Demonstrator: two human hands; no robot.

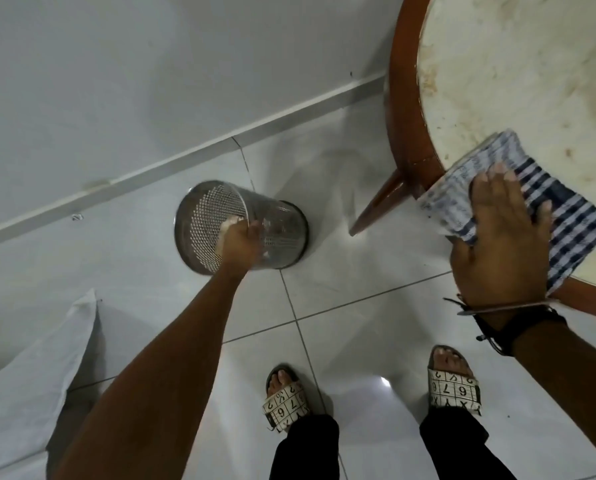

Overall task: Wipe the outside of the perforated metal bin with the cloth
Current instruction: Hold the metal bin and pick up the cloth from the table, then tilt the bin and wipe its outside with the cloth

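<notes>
while the left hand (pixel 242 239) grips the rim of the perforated metal bin (pixel 241 226), tilted on the floor tiles (pixel 358 323) with its mouth leftward, the right hand (pixel 500 233) lies flat and open on the checked cloth (pixel 545 202) on the round table (pixel 518 81), well apart to the bin's right.

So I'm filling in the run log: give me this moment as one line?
left hand: grips bin rim, bin tilted on floor | right hand: flat on cloth on table | wiping: not started
</notes>
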